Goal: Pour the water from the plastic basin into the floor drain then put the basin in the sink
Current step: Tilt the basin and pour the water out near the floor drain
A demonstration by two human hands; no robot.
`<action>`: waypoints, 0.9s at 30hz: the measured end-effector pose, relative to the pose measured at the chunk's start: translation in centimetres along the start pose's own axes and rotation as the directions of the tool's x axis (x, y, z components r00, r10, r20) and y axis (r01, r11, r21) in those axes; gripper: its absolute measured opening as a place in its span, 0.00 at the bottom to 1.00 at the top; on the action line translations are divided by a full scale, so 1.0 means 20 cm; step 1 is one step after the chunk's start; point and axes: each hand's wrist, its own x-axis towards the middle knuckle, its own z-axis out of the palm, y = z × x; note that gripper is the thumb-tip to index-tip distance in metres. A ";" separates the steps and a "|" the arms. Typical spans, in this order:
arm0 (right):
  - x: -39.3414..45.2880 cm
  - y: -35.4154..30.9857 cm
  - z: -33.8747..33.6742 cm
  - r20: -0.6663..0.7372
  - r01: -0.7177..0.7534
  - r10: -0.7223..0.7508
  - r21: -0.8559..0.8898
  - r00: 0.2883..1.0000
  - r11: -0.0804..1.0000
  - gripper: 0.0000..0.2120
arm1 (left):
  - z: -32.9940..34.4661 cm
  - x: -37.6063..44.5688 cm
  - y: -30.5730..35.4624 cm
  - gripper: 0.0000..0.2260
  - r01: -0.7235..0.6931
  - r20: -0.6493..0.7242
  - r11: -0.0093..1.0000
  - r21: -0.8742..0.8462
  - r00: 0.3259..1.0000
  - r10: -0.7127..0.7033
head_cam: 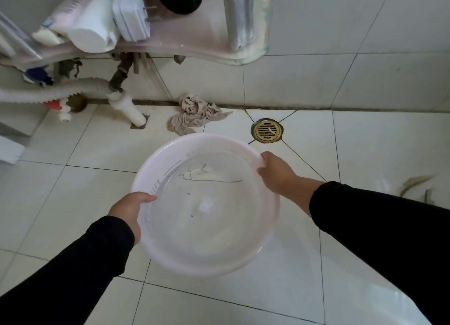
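Nearest to me, my two black sleeves reach forward and I hold the plastic basin point(205, 204) by its rim on both sides, carried above the floor point(365, 263) tiles and roughly level. My left hand point(129, 212) curls its fingers point(146, 199) over the near-left edge, thumb inside the rim, pinching it; my right hand point(276, 172) pinches the far-right edge in the same way, its fingers point(261, 158) wrapped around the lip. Clear water point(207, 198) sits inside with a few dark specks, and I judge it fairly shallow. Just beyond the far rim, to the right, lies the brass floor drain point(267, 130), close to the wall, so the pour has not begun. The risk I see is tipping too fast or from too high: the wide rim would spread the water past the small grate across the slick tiles. A crumpled cloth point(196, 115) lies left of the drain and could get soaked. A wet rim could also slip in my grip. Farthest, above the pipes point(126, 105), the sink point(243, 54) edge overhangs.
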 end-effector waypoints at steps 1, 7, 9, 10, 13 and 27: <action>0.00 0.00 0.00 0.001 -0.012 0.012 0.015 1.000 1.000 0.10 | 0.01 0.01 0.00 0.22 0.004 0.013 1.000 0.002 1.000 -0.004; 0.03 0.06 0.01 0.009 -0.041 0.041 0.045 0.999 0.998 0.14 | 0.07 -0.02 -0.01 0.24 0.007 0.001 1.000 -0.008 1.000 -0.007; 0.03 0.07 0.01 0.016 -0.043 0.043 0.051 0.999 0.998 0.16 | 0.09 -0.04 0.00 0.19 0.006 -0.012 1.000 -0.013 1.000 -0.006; 0.03 0.07 0.01 0.019 -0.047 0.046 0.055 0.999 0.997 0.17 | 0.10 -0.05 -0.01 0.17 0.007 -0.007 1.000 -0.015 1.000 -0.007; 0.04 0.08 0.02 0.025 -0.058 0.057 0.061 0.998 0.996 0.18 | 0.12 -0.03 -0.01 0.16 0.006 0.002 1.000 -0.021 1.000 -0.006; 0.05 0.10 0.07 -0.044 -0.126 0.132 0.108 0.990 0.986 0.11 | 0.16 -0.04 0.00 0.15 0.010 0.002 0.997 -0.071 1.000 -0.010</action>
